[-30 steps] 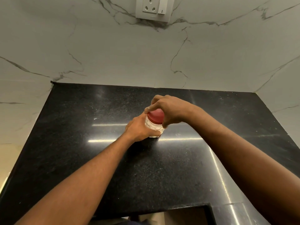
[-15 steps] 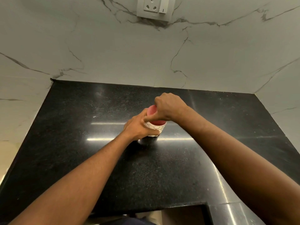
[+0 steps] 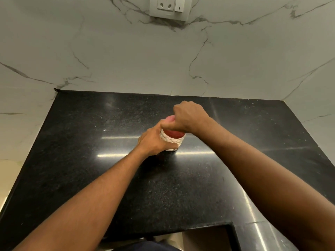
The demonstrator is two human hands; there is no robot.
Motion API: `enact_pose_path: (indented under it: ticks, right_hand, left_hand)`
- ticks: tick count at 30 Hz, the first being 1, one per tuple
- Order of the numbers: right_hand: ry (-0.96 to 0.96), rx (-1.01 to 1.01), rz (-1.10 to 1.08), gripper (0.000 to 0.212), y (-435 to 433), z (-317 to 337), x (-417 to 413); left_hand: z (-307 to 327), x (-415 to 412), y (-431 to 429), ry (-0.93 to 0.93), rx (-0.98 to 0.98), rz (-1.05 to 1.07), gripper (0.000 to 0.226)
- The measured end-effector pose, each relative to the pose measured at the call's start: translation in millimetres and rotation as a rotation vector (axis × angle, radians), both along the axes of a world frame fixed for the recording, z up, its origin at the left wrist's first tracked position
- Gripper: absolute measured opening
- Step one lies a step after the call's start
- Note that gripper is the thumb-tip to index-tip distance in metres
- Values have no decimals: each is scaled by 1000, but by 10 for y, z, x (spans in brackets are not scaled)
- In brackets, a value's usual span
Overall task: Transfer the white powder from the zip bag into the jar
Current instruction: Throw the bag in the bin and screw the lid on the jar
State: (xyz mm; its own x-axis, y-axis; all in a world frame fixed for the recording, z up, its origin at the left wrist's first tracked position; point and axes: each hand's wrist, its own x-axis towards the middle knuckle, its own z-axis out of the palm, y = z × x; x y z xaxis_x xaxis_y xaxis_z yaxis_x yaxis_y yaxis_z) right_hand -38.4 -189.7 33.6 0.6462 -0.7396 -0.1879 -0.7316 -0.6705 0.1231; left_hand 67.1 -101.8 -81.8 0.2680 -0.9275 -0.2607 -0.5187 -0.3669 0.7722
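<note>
A small white jar (image 3: 173,141) with a scale-like pattern stands upright in the middle of the black counter (image 3: 90,160). Its red lid (image 3: 175,134) sits on top, mostly covered. My left hand (image 3: 155,140) wraps around the jar's left side. From above, my right hand (image 3: 188,116) closes over the lid, knuckles toward the wall. No zip bag is in view, and the jar's contents are hidden.
White marble walls (image 3: 126,57) enclose the counter at the back and on both sides. A socket and switch plate (image 3: 168,6) is mounted high on the back wall. A cut-out notch (image 3: 204,238) breaks the counter's near edge.
My right hand has turned on the lid, its knuckles rotating toward the wall and covering more of the red top. My left hand keeps its hold on the jar.
</note>
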Motion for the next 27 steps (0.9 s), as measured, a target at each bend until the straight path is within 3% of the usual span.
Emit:
enact_pose_path:
  ticks: [2, 4, 6, 14, 20, 24, 27]
  right_hand:
    - [-21, -44, -57, 72, -45, -40, -45]
    - [7, 126, 11, 72, -46, -22, -114]
    - [72, 295, 143, 92, -33, 32, -142]
    - [-60, 61, -21, 56, 49, -148, -57]
    - [-165, -45, -178, 80, 40, -384, -426]
    - [-312, 324, 139, 95, 68, -536, -609]
    - [-385, 274, 155, 83, 23, -499, -510]
  left_hand:
    - [5, -6, -8, -10, 9, -6, 103]
    - [13, -6, -17, -25, -1, -19, 103]
    - [3, 8, -20, -16, -12, -21, 104]
    - [-26, 0, -11, -22, -14, -22, 95]
    - [-76, -2, 39, 43, -75, -20, 90]
    - [-99, 3, 45, 61, -122, -14, 99]
    - [-91, 11, 51, 40, -120, -20, 95]
